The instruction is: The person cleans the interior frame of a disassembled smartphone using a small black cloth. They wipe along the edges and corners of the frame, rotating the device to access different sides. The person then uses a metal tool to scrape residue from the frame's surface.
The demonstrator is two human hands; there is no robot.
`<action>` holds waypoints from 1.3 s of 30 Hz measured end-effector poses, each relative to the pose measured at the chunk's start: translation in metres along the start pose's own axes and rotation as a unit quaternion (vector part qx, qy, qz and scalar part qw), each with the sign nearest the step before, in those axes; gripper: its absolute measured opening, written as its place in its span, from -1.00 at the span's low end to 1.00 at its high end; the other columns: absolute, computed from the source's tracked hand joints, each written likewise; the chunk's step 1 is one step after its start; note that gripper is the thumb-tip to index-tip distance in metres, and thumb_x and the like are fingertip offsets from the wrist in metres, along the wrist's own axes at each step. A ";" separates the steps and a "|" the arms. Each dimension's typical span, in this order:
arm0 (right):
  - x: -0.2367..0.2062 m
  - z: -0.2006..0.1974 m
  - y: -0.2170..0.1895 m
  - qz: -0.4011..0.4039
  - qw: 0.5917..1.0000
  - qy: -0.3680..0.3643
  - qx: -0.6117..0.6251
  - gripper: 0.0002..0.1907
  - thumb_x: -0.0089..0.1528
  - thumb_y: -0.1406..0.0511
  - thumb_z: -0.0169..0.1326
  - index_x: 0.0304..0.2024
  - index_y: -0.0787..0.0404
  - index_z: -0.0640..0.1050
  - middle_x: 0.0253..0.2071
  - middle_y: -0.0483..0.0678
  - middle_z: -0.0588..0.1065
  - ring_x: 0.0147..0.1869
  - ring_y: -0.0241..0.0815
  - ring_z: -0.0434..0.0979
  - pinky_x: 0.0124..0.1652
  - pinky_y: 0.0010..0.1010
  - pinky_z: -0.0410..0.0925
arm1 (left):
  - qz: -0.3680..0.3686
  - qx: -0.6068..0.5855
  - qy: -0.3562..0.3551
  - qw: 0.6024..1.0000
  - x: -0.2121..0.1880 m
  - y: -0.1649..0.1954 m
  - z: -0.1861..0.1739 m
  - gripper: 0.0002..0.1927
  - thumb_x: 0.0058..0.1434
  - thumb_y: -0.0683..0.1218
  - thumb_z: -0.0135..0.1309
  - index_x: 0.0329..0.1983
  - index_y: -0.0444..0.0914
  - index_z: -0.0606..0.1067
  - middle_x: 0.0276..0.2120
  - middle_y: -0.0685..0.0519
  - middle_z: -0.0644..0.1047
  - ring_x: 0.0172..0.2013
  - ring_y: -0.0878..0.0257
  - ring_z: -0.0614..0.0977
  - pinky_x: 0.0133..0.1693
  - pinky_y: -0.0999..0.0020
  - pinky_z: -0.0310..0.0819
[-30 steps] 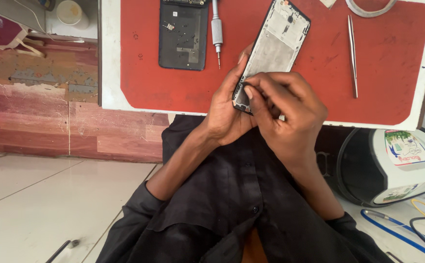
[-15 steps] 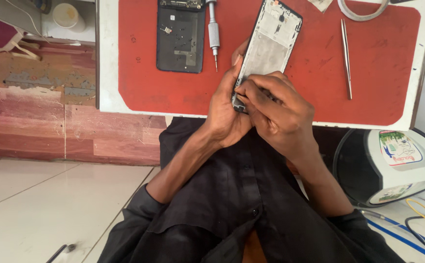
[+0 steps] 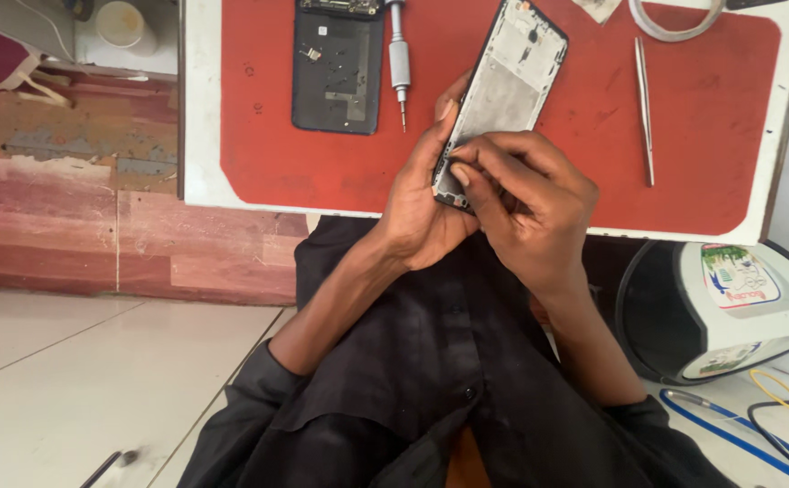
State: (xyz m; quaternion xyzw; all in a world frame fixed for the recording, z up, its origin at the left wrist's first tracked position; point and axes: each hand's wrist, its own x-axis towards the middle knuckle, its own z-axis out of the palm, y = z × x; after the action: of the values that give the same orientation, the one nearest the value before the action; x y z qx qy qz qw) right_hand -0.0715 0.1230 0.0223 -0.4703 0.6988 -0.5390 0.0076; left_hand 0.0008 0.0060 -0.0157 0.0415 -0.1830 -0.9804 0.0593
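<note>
The left hand (image 3: 422, 212) is grasping the thin grey rectangular phone frame (image 3: 506, 95) at its six o'clock end (probably light, fragile), right hand (image 3: 526, 203) fingers pinching there.

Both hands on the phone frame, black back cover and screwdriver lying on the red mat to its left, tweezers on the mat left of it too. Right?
Not quite: in the head view the slim metal tweezers lie right of the grey phone frame, not left. The rest holds: left hand and right hand grip it; black back cover and silver screwdriver lie left on the red mat.
</note>
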 end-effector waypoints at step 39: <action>0.008 -0.009 -0.003 0.044 0.996 -0.041 0.066 -0.84 0.24 0.48 0.31 -0.13 0.32 0.66 -0.13 0.02 0.62 -0.12 -0.25 0.68 -0.18 -0.53 0.57 | -0.046 -0.064 -0.004 0.997 0.001 0.002 -0.003 -0.36 0.61 0.27 -0.30 0.57 -0.16 0.07 0.27 -0.07 0.33 0.22 0.16 0.48 0.18 0.15 0.54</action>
State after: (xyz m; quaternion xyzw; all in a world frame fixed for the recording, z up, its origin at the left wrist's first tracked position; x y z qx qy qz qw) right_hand -0.0792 0.1246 0.0322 -0.4594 0.6805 -0.5635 0.0914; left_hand 0.0004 0.0031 -0.0177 0.0416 -0.1181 -0.9920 0.0161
